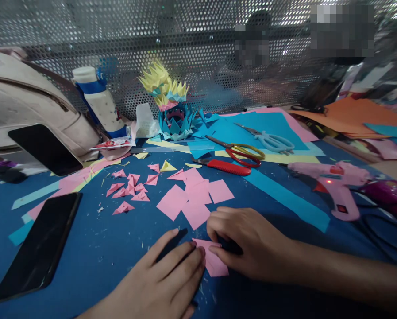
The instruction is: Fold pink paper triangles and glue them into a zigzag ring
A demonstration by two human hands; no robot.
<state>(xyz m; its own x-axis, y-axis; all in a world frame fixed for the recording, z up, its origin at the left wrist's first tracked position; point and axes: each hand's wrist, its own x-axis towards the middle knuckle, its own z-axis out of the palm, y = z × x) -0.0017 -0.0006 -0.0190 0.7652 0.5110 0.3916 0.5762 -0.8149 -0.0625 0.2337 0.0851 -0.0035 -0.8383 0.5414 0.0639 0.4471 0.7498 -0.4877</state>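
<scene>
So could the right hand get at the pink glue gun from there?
Probably yes: only the flat blue strip and tabletop seem to lie between the right hand and glue gun, though that hand must first leave the pink paper.

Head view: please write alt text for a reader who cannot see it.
A person's left hand and right hand touch a pink paper piece on a blue tabletop. Beyond are pink paper squares, folded pink triangles, scissors and a spiky paper model.
</scene>
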